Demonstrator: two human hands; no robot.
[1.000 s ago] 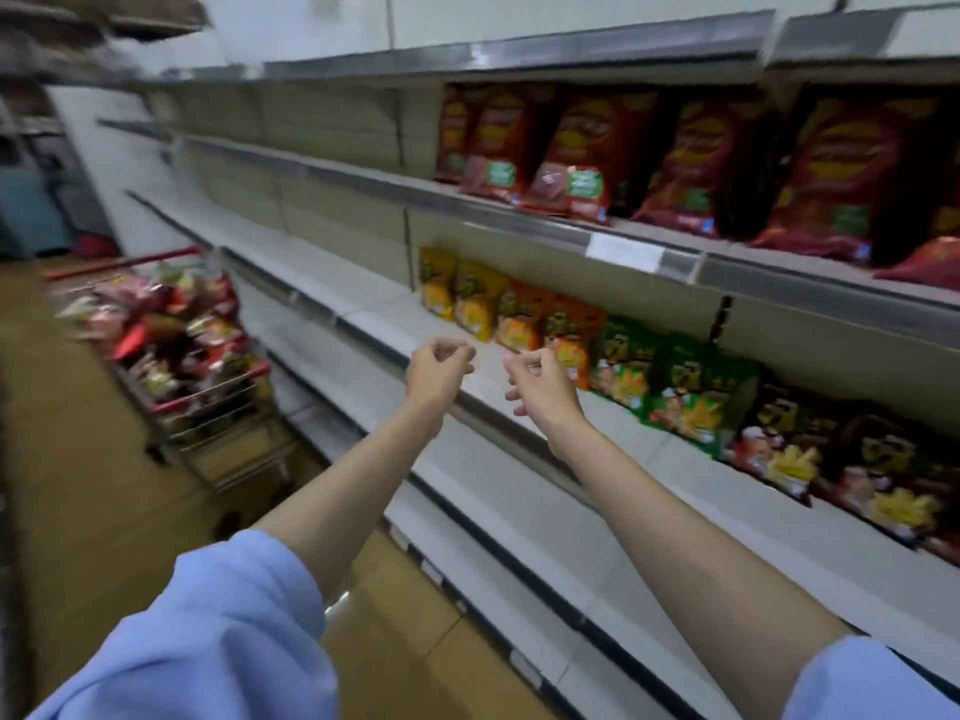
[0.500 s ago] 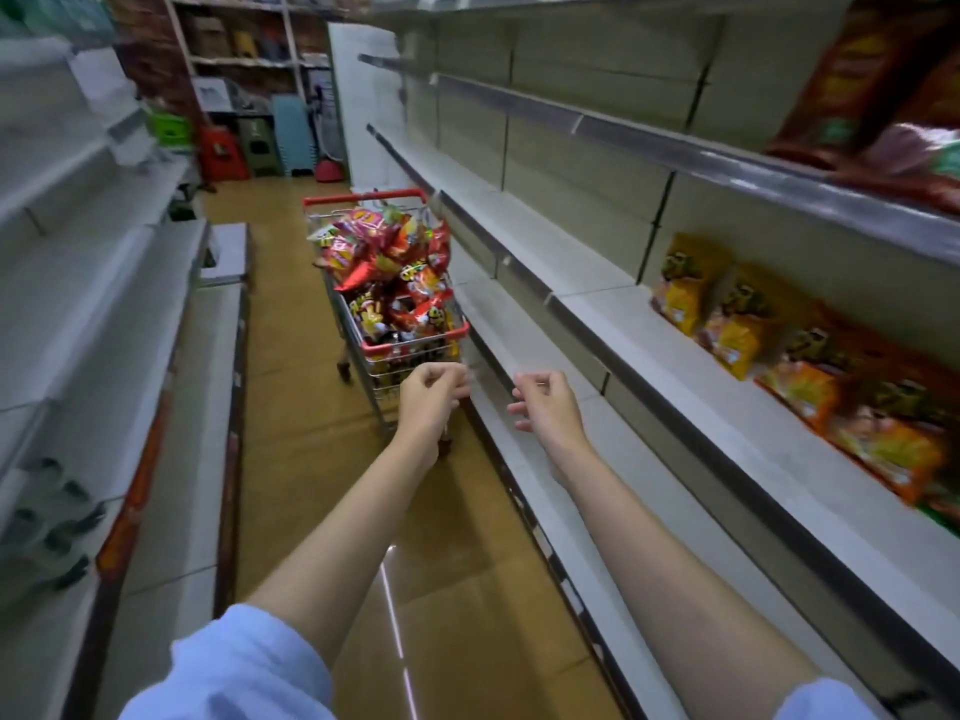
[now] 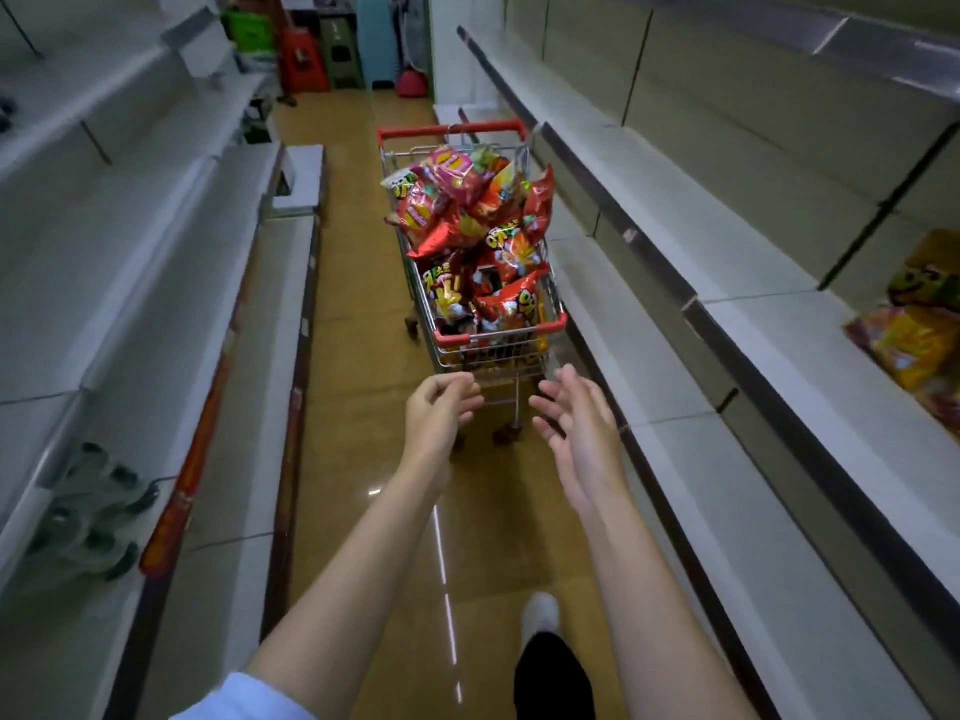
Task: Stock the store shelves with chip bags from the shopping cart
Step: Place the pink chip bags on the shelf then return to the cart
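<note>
Both hands are reaching out over the aisle floor [image 3: 363, 314], holding nothing — left hand [image 3: 439, 414] with fingers loosely curled, right hand [image 3: 576, 423] with fingers spread and palm turned inward. The shopping cart [image 3: 498, 350] is standing just ahead of the hands, beside the right-hand shelves [image 3: 727, 262], piled with red and pink chip bags [image 3: 470, 210]. A few yellow bags [image 3: 914, 335] are sitting on the right shelf — well apart from the cart.

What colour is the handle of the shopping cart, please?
Red; the cart handle shows best in the head view, at the cart's far end.
</note>
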